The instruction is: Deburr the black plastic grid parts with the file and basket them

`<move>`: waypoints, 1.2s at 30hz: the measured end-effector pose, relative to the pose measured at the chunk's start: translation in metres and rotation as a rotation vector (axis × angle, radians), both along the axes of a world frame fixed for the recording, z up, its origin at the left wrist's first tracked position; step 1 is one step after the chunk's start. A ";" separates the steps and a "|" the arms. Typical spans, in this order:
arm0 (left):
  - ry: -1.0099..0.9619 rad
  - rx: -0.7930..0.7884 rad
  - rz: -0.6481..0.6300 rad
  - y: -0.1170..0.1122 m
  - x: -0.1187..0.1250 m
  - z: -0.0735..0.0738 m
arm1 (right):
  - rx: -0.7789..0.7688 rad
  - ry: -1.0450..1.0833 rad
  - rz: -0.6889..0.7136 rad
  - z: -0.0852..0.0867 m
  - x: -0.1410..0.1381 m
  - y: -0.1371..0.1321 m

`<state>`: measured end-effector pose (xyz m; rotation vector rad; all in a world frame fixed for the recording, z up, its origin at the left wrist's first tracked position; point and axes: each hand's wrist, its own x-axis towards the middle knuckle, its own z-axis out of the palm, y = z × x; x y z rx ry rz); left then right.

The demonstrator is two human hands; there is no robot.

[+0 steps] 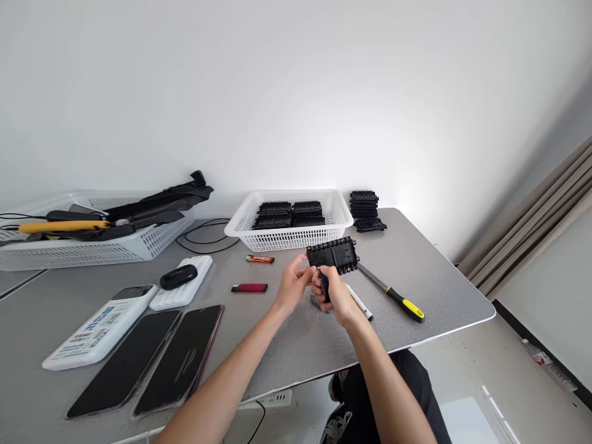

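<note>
My left hand (294,282) is closed on the lower left edge of a black plastic panel (333,254). The panel is rectangular, with toothed long edges, and is held tilted above the table. Wrapped in my right hand (337,295) is a dark-handled tool (325,286), close against the panel's lower edge; its working end is hidden. Below my hands lies a white marker (361,303), partly covered by my right hand. To the right rests a file (407,306) with a black and yellow handle.
Similar black panels (274,216) lie in a white basket (296,239), and more form a stack (364,208) beside it. Two lighters (259,259) lie to the left. Further left are phones (180,357), power banks (99,327) and another basket (157,237). The table's edge (444,333) runs close in front.
</note>
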<state>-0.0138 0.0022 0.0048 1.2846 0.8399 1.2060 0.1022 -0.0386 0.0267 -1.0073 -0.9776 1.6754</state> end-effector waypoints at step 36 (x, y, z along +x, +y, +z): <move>0.297 0.254 0.116 0.003 -0.006 -0.001 | -0.265 0.370 0.102 -0.003 0.040 0.016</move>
